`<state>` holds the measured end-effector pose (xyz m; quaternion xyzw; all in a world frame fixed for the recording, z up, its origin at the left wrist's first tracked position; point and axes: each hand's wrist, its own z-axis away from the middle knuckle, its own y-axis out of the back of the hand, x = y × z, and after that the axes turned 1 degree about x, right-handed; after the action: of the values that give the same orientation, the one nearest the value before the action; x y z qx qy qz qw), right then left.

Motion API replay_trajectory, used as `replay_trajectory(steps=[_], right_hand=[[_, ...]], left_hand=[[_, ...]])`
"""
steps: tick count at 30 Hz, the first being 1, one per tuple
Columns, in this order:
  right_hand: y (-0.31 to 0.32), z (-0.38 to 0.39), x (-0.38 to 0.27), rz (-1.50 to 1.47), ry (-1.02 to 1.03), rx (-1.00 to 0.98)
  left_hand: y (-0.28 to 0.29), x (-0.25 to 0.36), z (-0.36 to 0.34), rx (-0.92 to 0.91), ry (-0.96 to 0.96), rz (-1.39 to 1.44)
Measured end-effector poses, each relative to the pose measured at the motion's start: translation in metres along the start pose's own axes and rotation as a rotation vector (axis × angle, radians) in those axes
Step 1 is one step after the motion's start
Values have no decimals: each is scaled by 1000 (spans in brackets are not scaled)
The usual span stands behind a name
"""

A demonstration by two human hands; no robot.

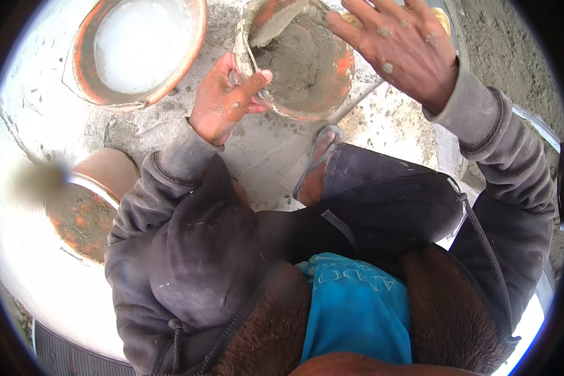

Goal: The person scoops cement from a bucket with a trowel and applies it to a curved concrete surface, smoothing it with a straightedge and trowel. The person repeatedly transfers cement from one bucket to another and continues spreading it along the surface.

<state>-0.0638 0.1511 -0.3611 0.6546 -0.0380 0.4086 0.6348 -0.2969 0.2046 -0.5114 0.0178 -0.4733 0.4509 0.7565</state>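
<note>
Pale floor point(257, 150), splashed with cement, spreads bright under my work, and a strip of rough grey ground point(504, 50) runs along the right side. Ahead of me, near the top of the view, stands a round orange plastic bucket point(343, 69) with crusted walls, and inside it lies wet grey mortar point(297, 66). My left hand point(225, 103) grasps its rim at the side near to me, thumb above and fingers below. My right hand point(404, 56) is free, as far as I can see: it is raised at the bucket's right side with fingers stretched and spread, but some fingertips are cut off by the upper edge. On the left is a wide orange pail point(81, 59) with cloudy whitish water point(144, 47). Lower, a smaller reddish bucket point(109, 169) has mortar stains inside; I cannot tell surely if it lies on its side.

In my judgement, the rim could slip, because wet mortar makes fingers slippery. If I pull too strongly with only this one hand, the bucket may tip toward my sandalled foot point(318, 172), just below it. A careless left elbow could also knock the smaller bucket.
</note>
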Motion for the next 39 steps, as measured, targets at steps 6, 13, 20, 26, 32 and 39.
replay_trajectory(steps=[6,13,20,26,32,39], right_hand=[[-98,37,-27,-346,-172,-716],[-75,32,-29,-1420,-774,-1561],[-53,24,28,-1179,-478,-1172],[-14,17,-40,-716,-230,-925],[-61,39,-11,-618,-138,-373],[-13,34,-1,-645,-153,-599]], left_hand=[[-19,-16,4,-3,-103,25],[-38,-17,10,-12,-214,69],[-19,-24,3,76,-183,44],[-12,-5,-6,37,-124,34],[-8,-8,-7,-10,-83,29],[-3,-10,-2,77,-53,35]])
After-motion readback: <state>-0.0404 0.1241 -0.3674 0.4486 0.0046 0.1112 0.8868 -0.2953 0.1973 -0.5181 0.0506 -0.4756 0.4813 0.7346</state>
